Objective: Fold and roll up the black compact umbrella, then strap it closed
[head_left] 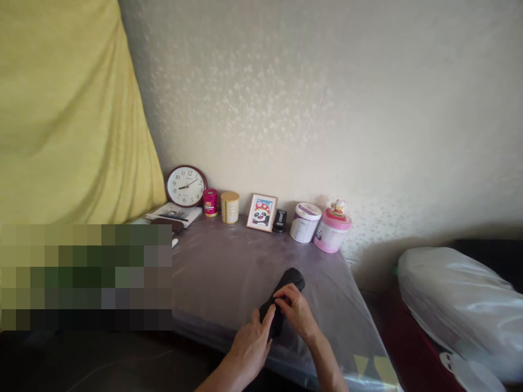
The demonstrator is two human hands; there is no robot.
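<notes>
A black folded umbrella [291,276] lies at a slant on the table near its front edge, its far end pointing away from me. My left hand [252,340] is wrapped round the near part of it, thumb on top. From the right, my right hand [296,311] pinches at the umbrella's middle with thumb and forefinger, close to the left thumb. Whatever small part is between those fingertips is hidden. Both hands cover much of the umbrella's near half.
Along the wall on the table [212,272] stand a clock [186,186], a pink can [210,203], a yellow tin [230,208], a framed panda picture [262,212], a black object [280,221], a white tub [305,223] and a pink-lidded tub [332,231]. A plastic-wrapped bundle [457,294] is at right.
</notes>
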